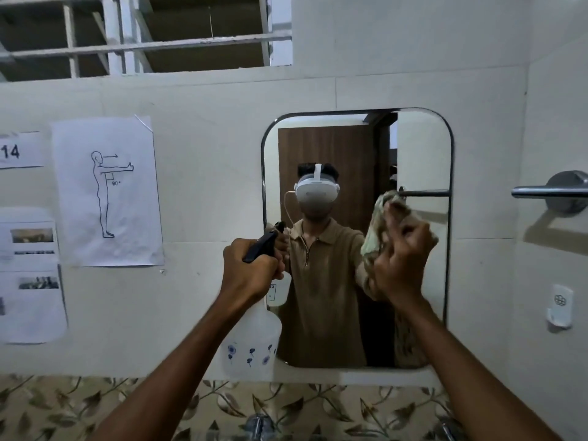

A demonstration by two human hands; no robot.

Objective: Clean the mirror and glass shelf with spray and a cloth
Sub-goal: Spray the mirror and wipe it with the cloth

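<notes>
Meanwhile, at the Mirror

Both hands were raised before the wall mirror (pixel 356 148). The left hand (pixel 251 268) was wrapped around the neck of a translucent white spray bottle (pixel 251 342), whose contents could not be made out. The right hand (pixel 401 259) clutched a bunched cloth (pixel 378 227) against the glass.

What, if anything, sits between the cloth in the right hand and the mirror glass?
Nothing visible. The right hand holds the bunched cloth up in front of the mirror, over its right half. The left hand holds the spray bottle off by the mirror's left edge, clear of the cloth.
</notes>
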